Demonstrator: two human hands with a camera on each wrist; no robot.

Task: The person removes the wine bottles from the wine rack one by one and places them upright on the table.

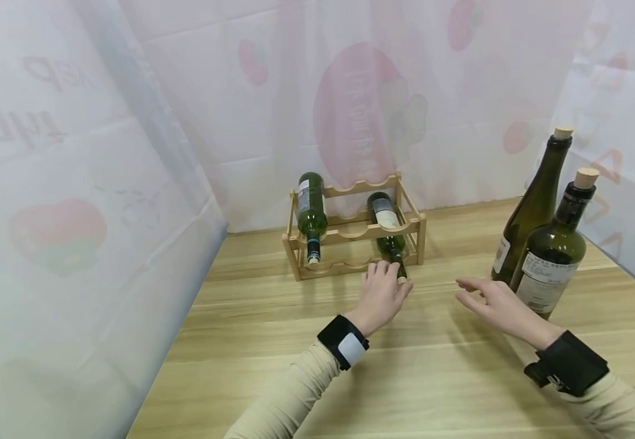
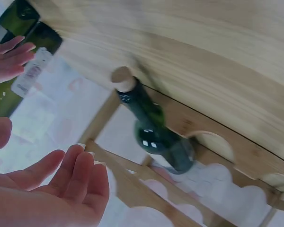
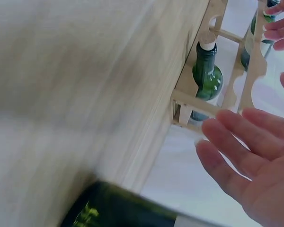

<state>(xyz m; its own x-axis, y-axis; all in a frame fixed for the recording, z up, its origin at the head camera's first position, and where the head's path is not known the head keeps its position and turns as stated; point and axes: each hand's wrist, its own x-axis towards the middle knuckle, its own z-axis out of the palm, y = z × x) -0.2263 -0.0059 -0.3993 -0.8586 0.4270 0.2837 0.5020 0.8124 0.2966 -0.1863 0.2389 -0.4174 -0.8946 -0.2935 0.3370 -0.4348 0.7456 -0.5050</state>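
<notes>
My left hand (image 1: 379, 297) hovers in front of the wooden wine rack (image 1: 357, 233), close to the corked neck of a green wine bottle (image 1: 386, 216) lying in its lower tier at the right. In the left wrist view its fingers (image 2: 78, 172) are loosely bent, apart from that bottle (image 2: 156, 139). Another green wine bottle (image 1: 312, 204) lies on the rack's upper tier at the left, neck toward me. To the right, my right hand (image 1: 501, 305) is held above the table with relaxed fingers (image 3: 236, 146) and nothing in them.
Two corked wine bottles stand upright at the right: a slim one (image 1: 539, 192) behind and a broader one (image 1: 561, 247) in front, near my right hand. The wood-grain table (image 1: 273, 329) meets a printed white curtain (image 1: 273, 116) behind the rack and at both sides.
</notes>
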